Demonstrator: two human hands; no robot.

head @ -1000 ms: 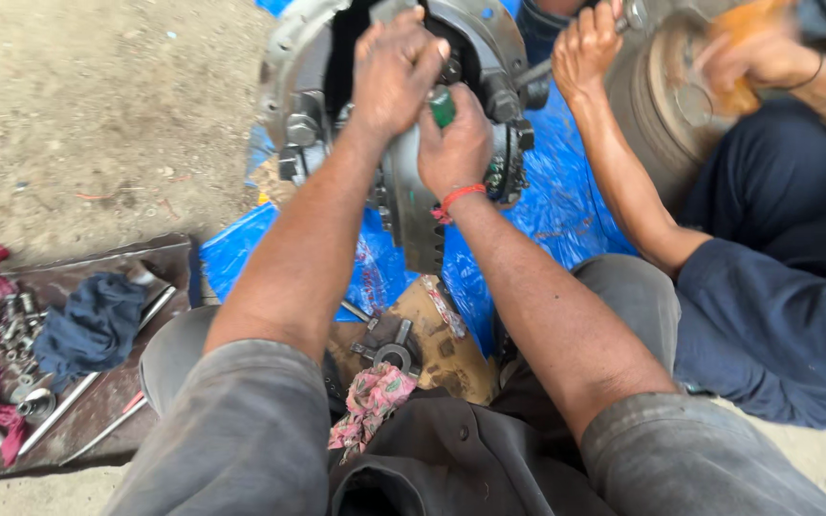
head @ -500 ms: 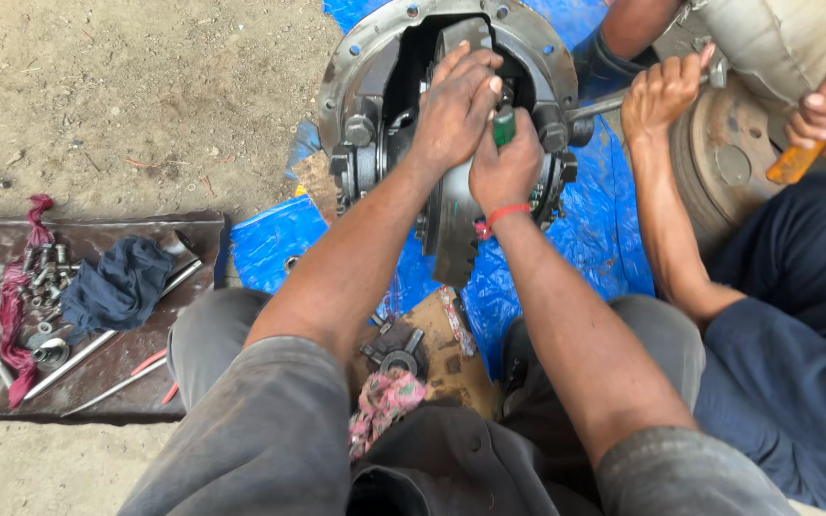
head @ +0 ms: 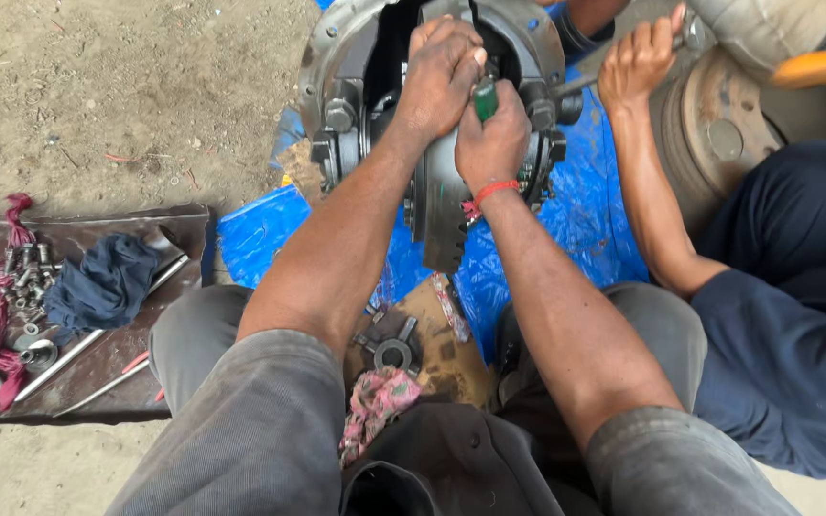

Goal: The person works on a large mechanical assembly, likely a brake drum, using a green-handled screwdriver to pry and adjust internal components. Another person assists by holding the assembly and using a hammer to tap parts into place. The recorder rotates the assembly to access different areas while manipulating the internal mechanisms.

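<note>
A green-handled tool is gripped in the right hand, while the left hand is closed over it at the top of the differential assembly, which is stood on a blue tarp. A slip could be caused by the greasy metal, and fingers could be struck against the ring gear teeth; a co-worker's hand on a bar just beside could also be caught.

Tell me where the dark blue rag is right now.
The dark blue rag lies at the left of the head view, on the brown mat, between the pile of bolts and a long metal rod.
</note>
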